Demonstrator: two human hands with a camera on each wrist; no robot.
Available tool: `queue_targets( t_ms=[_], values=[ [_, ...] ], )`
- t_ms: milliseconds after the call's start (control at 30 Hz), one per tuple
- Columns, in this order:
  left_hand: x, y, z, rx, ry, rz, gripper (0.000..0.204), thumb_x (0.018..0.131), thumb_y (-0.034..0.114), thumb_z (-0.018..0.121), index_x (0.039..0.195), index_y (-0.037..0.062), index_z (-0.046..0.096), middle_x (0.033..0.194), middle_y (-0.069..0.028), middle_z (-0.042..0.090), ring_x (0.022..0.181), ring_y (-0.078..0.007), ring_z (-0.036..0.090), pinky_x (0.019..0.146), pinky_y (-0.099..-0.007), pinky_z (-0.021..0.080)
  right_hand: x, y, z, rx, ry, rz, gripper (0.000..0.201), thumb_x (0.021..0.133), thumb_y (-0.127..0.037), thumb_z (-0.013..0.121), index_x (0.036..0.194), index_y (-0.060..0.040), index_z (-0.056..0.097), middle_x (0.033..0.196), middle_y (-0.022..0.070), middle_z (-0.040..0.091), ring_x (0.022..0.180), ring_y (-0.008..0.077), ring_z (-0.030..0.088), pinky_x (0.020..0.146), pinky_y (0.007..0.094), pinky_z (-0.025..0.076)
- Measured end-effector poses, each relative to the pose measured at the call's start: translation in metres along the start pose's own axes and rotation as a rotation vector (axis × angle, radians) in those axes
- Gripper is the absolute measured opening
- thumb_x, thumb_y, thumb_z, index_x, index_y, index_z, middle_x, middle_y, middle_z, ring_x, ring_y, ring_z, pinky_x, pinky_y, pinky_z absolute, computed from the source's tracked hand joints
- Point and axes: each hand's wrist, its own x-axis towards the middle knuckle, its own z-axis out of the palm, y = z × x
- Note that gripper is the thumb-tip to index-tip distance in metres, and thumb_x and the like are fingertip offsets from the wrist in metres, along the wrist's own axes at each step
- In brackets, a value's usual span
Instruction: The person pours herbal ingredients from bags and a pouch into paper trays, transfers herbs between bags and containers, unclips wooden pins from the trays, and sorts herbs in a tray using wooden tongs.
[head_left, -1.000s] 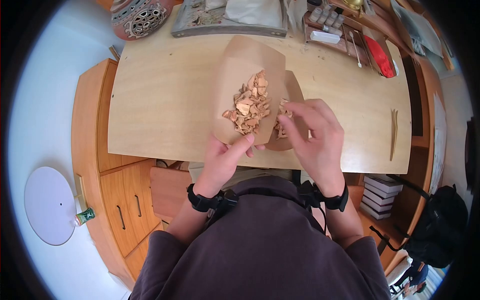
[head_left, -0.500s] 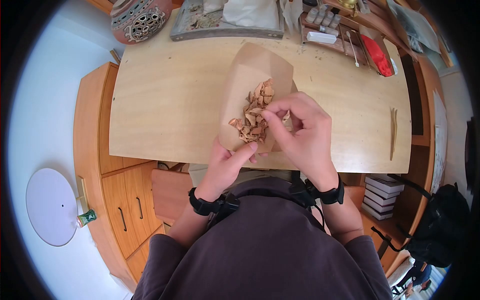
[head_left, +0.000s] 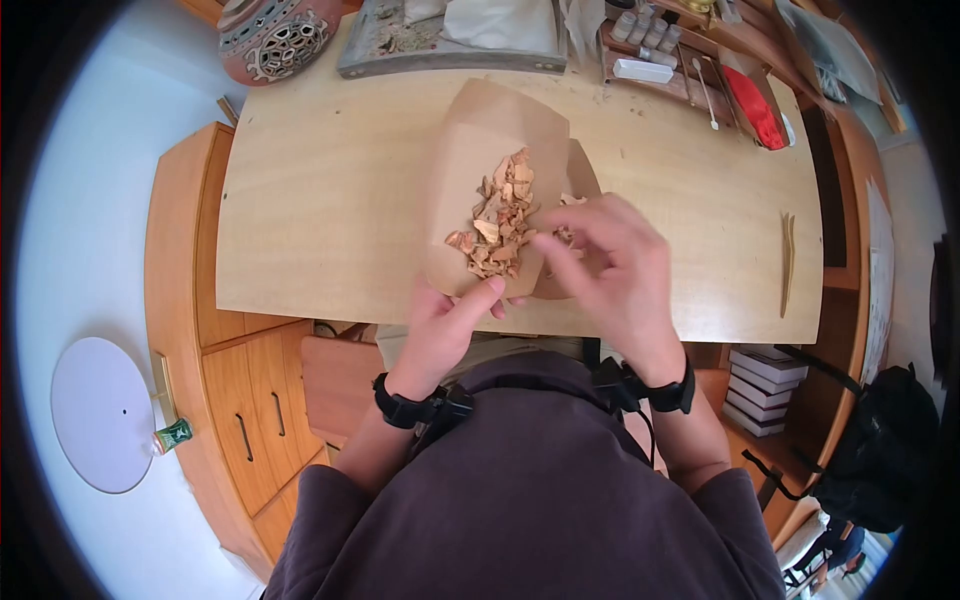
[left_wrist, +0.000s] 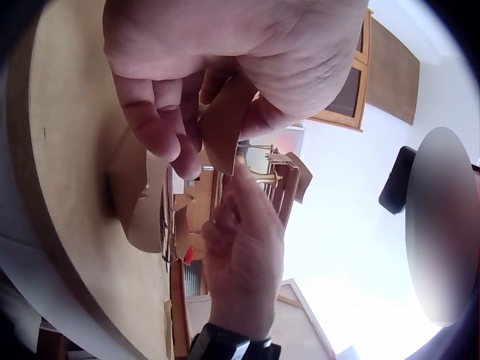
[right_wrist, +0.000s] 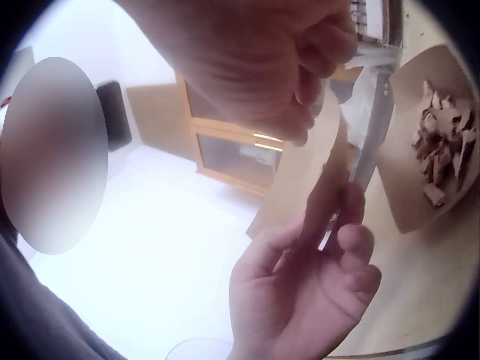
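Observation:
My left hand [head_left: 445, 320] grips the near end of a brown paper tray [head_left: 480, 120], thumb on top and fingers beneath. A pile of dry, reddish-brown chips [head_left: 500, 215], like wood or bark, lies in it. My right hand [head_left: 620, 260] hovers at the tray's right edge, thumb and forefinger bent toward each other beside the pile. Whether a chip is between them I cannot tell. Partly hidden behind it, a second paper tray [head_left: 582, 175] rests on the table; its own chips [right_wrist: 446, 139] show in the right wrist view.
At the wooden table's [head_left: 320, 200] back are a grey-framed tray [head_left: 455, 67] and a patterned pot [head_left: 275, 45]. Small bottles [head_left: 640, 30] and a red item [head_left: 752, 108] stand back right. Wooden tweezers [head_left: 788, 265] lie near the right edge.
My right hand first moved left to the chips in the held tray, then back a little right toward the second tray. The held tray shifted right and back left.

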Motion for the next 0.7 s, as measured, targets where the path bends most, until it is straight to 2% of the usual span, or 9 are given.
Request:
queue_targets(
  t_ms=[33, 100, 167, 300, 467, 500, 567, 700],
  values=[
    [0.000, -0.001, 0.001, 0.001, -0.003, 0.001, 0.026, 0.098, 0.007, 0.062, 0.122, -0.0014, 0.061, 0.105, -0.0082, 0.072, 0.085, -0.0157, 0.071, 0.065, -0.0268, 0.054, 0.001, -0.006, 0.006, -0.004, -0.024, -0.007, 0.018, 0.080, -0.014, 0.081, 0.095, -0.0064, 0.074, 0.080, 0.0094, 0.065, 0.072, 0.0267, 0.065, 0.062, 0.0376, 0.052],
    [0.000, -0.004, 0.001, 0.084, -0.007, 0.057, 0.025, 0.098, 0.007, 0.062, 0.121, -0.0005, 0.061, 0.105, -0.0060, 0.070, 0.087, -0.0126, 0.070, 0.066, -0.0259, 0.055, 0.002, -0.012, 0.013, -0.053, -0.053, -0.029, 0.018, 0.079, -0.015, 0.081, 0.094, -0.0067, 0.074, 0.080, 0.0090, 0.065, 0.073, 0.0274, 0.066, 0.063, 0.0380, 0.053],
    [-0.001, -0.003, 0.001, 0.102, -0.012, 0.054, 0.025, 0.097, 0.008, 0.062, 0.121, 0.0000, 0.061, 0.105, -0.0054, 0.070, 0.087, -0.0117, 0.069, 0.066, -0.0257, 0.055, 0.003, -0.016, 0.019, -0.133, -0.092, -0.044, 0.017, 0.079, -0.016, 0.079, 0.092, -0.0074, 0.074, 0.079, 0.0084, 0.065, 0.075, 0.0287, 0.067, 0.064, 0.0392, 0.053],
    [-0.002, -0.001, 0.002, 0.098, -0.026, 0.034, 0.027, 0.097, 0.007, 0.063, 0.122, 0.0004, 0.060, 0.105, -0.0051, 0.069, 0.088, -0.0107, 0.069, 0.066, -0.0255, 0.055, 0.003, -0.014, 0.024, -0.111, -0.095, -0.003, 0.014, 0.081, -0.015, 0.078, 0.091, -0.0070, 0.074, 0.079, 0.0086, 0.065, 0.074, 0.0294, 0.066, 0.063, 0.0395, 0.053],
    [-0.001, -0.002, 0.001, 0.031, 0.002, 0.005, 0.027, 0.097, 0.007, 0.063, 0.123, -0.0003, 0.060, 0.107, -0.0062, 0.070, 0.087, -0.0130, 0.070, 0.066, -0.0257, 0.054, 0.006, -0.019, 0.008, 0.060, -0.016, 0.095, 0.008, 0.086, -0.010, 0.075, 0.093, -0.0050, 0.075, 0.075, 0.0088, 0.064, 0.064, 0.0234, 0.063, 0.059, 0.0354, 0.050],
    [-0.001, -0.001, 0.001, -0.001, 0.011, 0.002, 0.027, 0.097, 0.007, 0.063, 0.123, -0.0006, 0.061, 0.107, -0.0069, 0.071, 0.086, -0.0142, 0.071, 0.066, -0.0258, 0.054, 0.004, -0.017, 0.005, 0.060, -0.018, 0.094, 0.008, 0.086, -0.010, 0.075, 0.093, -0.0050, 0.075, 0.075, 0.0088, 0.064, 0.064, 0.0234, 0.063, 0.059, 0.0354, 0.050],
    [0.001, -0.003, -0.004, -0.001, 0.018, 0.013, 0.026, 0.097, 0.007, 0.063, 0.122, -0.0008, 0.061, 0.107, -0.0076, 0.071, 0.085, -0.0153, 0.071, 0.066, -0.0259, 0.054, 0.002, -0.010, -0.002, 0.030, 0.117, 0.120, 0.008, 0.087, -0.009, 0.076, 0.094, -0.0050, 0.075, 0.075, 0.0086, 0.063, 0.063, 0.0199, 0.062, 0.058, 0.0333, 0.049],
    [0.003, -0.001, -0.007, -0.026, 0.045, 0.029, 0.026, 0.097, 0.006, 0.063, 0.121, -0.0012, 0.062, 0.106, -0.0087, 0.073, 0.085, -0.0170, 0.071, 0.066, -0.0263, 0.054, -0.005, 0.006, -0.007, -0.077, 0.079, 0.177, 0.010, 0.087, -0.009, 0.076, 0.096, -0.0054, 0.075, 0.076, 0.0089, 0.064, 0.063, 0.0189, 0.062, 0.058, 0.0330, 0.050]
  ],
)
